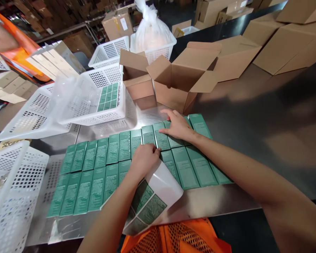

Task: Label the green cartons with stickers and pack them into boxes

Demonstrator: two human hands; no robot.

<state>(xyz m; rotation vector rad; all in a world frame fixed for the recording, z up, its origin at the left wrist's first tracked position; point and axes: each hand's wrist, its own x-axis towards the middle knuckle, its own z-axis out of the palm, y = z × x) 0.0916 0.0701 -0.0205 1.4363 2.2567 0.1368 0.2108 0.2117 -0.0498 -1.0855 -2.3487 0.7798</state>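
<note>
Two rows of small green boxes [186,168] lie side by side on the metal table, printed faces up. My left hand [144,160] is closed on a curled sheet of green labels [170,188] with white backing, which hangs over the front row and the table edge. The fingertips of that hand are beside the back row. Over the back row's right part, my right hand [177,124] rests on the boxes, its thumb and index finger spread apart. Its other fingers are partly hidden, and I see nothing held in it.
White perforated baskets [118,114] stand to the left; one contains another sheet of green labels [107,96]. Open cardboard boxes [171,95] line the back of the table [252,140]. A tied plastic bag [152,30] sits in a basket behind. Another person's arm [2,38] shows at upper left.
</note>
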